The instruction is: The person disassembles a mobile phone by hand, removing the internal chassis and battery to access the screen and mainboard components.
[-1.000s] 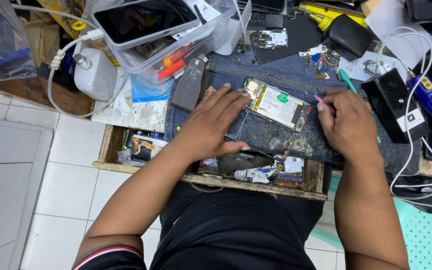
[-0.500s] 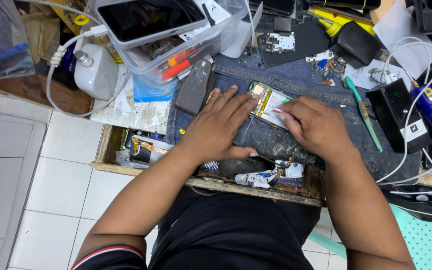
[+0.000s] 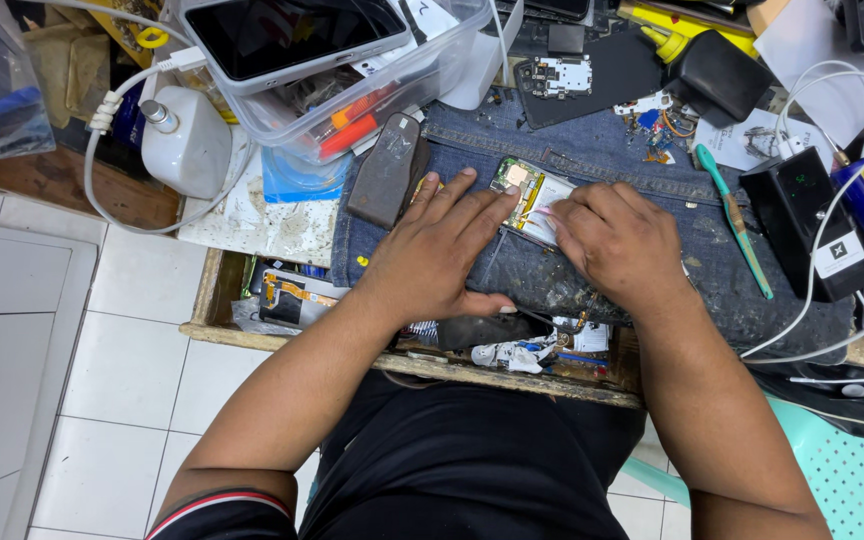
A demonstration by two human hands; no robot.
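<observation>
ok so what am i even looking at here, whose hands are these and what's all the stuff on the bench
There is no machine here: these are a person's own two bare hands, filmed by a camera worn on their head and looking straight down, so the arms come up from the bottom of the picture.

The left hand lies flat, fingers spread, on a piece of blue denim cloth that covers the bench. The right hand is curled over an opened phone with its inner parts showing. Whether that hand grips a small tool cannot be seen.

Around them: a grey phone back cover, a teal-handled tool, a clear plastic tub with a tablet-like device on top, a white bottle, a small circuit board and white cables. An open wooden drawer of small parts sits below the bench edge.
</observation>
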